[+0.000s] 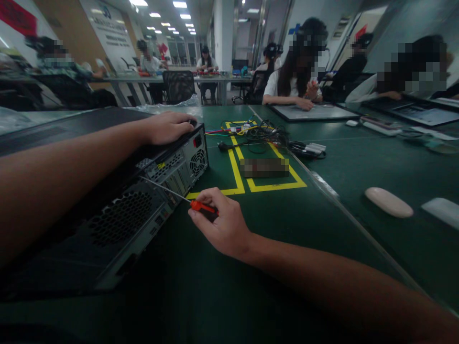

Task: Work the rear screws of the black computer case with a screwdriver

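Observation:
A black desktop computer case (118, 215) lies on its side on the green table (279, 229), its rear panel with fan grille and ports turned toward me. My left hand (168, 127) rests flat on the case's top far corner, fingers curled over the edge. My right hand (220, 222) is closed on a screwdriver (201, 206) with a red-orange handle. Its thin metal shaft reaches left to the case's rear panel, the tip touching near the upper ports.
Yellow tape marks two rectangles (251, 172) on the table beside a tangle of coloured cables (258, 134). Two white mouse-like objects (389, 202) lie at right. People sit at laptops and flat panels (313, 112) across the table and at farther tables.

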A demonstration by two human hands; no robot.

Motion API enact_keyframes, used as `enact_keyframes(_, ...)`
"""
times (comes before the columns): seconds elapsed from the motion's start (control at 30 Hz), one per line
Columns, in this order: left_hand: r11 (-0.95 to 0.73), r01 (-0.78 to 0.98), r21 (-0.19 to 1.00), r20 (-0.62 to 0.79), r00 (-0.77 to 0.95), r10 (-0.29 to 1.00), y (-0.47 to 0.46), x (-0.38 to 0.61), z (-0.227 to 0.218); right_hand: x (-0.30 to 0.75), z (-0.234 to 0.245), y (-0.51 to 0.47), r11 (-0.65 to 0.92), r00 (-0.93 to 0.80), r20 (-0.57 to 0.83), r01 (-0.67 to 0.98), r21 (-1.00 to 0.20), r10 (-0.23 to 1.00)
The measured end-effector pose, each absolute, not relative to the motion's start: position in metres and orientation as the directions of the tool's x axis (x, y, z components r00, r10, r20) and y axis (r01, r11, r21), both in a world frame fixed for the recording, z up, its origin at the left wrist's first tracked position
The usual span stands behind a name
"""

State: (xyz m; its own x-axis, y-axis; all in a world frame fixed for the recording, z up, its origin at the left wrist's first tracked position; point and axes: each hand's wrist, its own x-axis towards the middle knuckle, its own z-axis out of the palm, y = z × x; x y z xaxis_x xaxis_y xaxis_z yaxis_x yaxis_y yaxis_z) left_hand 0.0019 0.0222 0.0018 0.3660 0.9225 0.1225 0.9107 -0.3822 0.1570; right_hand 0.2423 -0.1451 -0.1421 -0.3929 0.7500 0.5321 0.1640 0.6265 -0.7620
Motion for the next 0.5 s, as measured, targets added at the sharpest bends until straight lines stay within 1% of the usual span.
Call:
enact_keyframes(0.13, -0.387, 0.912, 0.135, 0.092, 0.377, 0.922, 0.0193, 0.0032, 0.0043, 0.2417, -0.1433, -0.145, 0.641, -0.381, 0.555, 0.146, -0.753, 0.739)
enact_keyframes(0.23, -0.376, 0.916, 0.139, 0.087, 0.367, 0.926, 0.0178, 0.0045, 0.0054, 0.2414, -0.1437, -0.1451, 0.648, -0.376, 0.568, 0.13, -0.75, 0.732)
enact_keyframes(0.33, -0.374, 0.914, 0.159, 0.103, 0.361, 0.927, 0.0185, 0.0047, 0.0044, 0.2416, -0.1433, -0.1452, 0.641, -0.377, 0.561, 0.128, -0.756, 0.737)
enact_keyframes(0.5, -0.383, 0.912, 0.145, 0.104, 0.371, 0.923, 0.0218, 0.0025, 0.0015, 0.2425, -0.1416, -0.1454, 0.622, -0.388, 0.536, 0.141, -0.77, 0.75)
